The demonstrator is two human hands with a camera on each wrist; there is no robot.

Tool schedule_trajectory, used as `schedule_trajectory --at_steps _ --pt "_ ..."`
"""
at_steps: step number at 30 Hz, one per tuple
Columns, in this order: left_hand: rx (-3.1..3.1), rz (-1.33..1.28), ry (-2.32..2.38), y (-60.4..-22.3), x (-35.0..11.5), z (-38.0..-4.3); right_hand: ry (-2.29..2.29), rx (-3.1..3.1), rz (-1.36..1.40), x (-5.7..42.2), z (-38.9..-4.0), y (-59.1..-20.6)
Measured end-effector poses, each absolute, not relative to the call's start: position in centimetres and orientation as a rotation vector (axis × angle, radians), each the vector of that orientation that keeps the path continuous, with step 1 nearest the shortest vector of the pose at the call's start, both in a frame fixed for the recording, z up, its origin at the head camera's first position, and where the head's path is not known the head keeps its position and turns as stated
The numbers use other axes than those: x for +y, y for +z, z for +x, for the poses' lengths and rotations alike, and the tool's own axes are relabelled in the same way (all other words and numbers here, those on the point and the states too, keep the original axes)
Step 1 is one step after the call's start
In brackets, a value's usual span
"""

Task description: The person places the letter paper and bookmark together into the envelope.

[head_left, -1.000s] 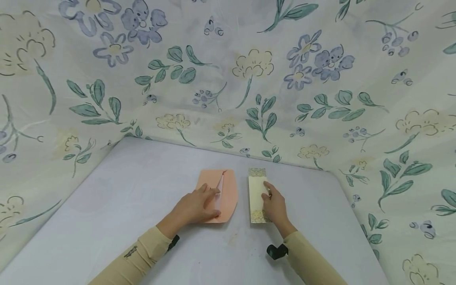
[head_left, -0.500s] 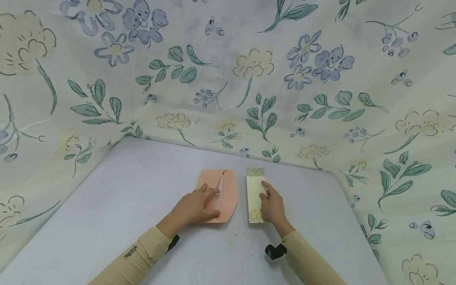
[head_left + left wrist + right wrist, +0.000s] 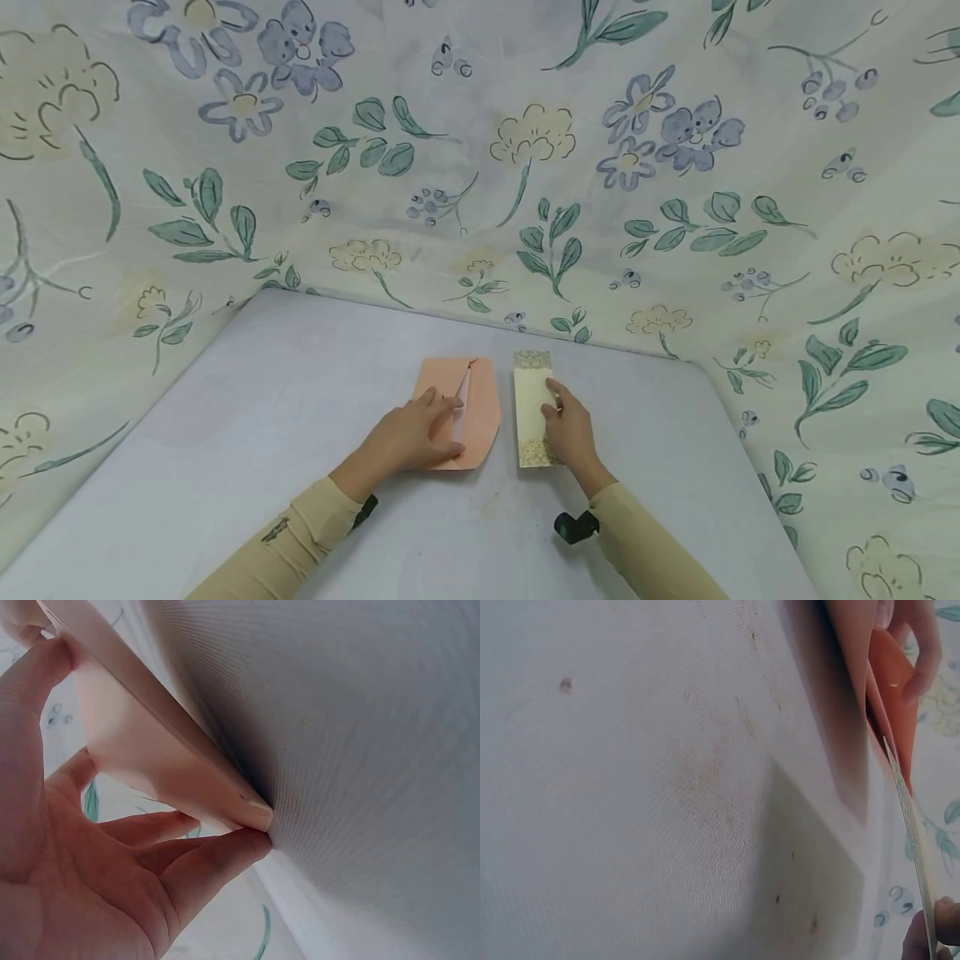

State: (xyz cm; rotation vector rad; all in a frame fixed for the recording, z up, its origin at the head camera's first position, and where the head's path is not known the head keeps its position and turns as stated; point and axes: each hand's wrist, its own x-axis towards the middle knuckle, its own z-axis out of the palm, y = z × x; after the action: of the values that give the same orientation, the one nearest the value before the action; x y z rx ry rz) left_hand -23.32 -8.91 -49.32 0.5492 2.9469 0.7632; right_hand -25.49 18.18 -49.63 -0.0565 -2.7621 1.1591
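Observation:
A pink paper envelope [image 3: 483, 412] lies in front of my left hand [image 3: 412, 429], with a long slit in its face showing a pale inside. The left thumb and fingers hold it beside that slit; the left wrist view shows several fingertips [image 3: 255, 840] at its edge. My right hand [image 3: 573, 429] pinches a long cream card [image 3: 531, 408] with speckled gold-green bands at both ends. In the right wrist view the card [image 3: 915, 840] appears edge-on between thumb and finger, its corner overlapping the parted orange mouth of the envelope [image 3: 892, 675].
Both hands work over a white table [image 3: 300, 350] with faint brown smudges and specks. A floral cloth [image 3: 450, 167] hangs behind the table and along its sides. A small black device [image 3: 576, 527] sits at the right wrist.
The right hand has moved a little to the left with the cream card, narrowing the gap to the envelope. The left hand and envelope stay where they were.

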Motion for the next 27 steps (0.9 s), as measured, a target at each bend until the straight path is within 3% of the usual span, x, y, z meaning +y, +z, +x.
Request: schedule_trajectory --at_steps 27 --pt "2.937 0.532 0.758 -49.3 -8.8 -23.5 1.178 -2.761 -0.042 17.1 -25.7 -49.4"
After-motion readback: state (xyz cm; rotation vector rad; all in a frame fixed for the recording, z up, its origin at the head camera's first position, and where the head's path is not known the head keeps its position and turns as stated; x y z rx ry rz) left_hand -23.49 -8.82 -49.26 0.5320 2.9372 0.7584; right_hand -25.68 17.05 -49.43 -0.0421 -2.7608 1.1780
